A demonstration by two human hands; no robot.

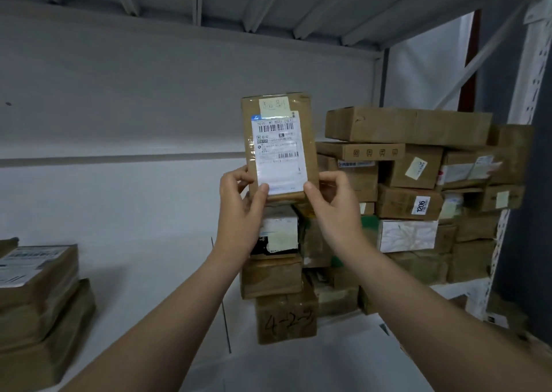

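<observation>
We hold a brown parcel (279, 146) up in both hands, just above the centre of our view and clear of the shelf (149, 272). Its long axis runs from 12 to 6 o'clock, the top leaning a touch toward 11. The broad face points at us, with the shipping label (279, 155) upright and its large barcode at the 12 o'clock end. A yellow note (274, 107) sits above the label.

Our left hand (239, 209) grips the lower corner at 7 o'clock, with the thumb pressed on the front and the fingers curled round the edge. Our right hand (337, 212) pinches the corner at 5 o'clock the same way.

Stacked cartons (409, 164) rise at 3 o'clock of the parcel. A carton with handwritten numbers (286, 320) stands at 6 o'clock, and flat packages (38, 287) lie at 8 o'clock.
</observation>
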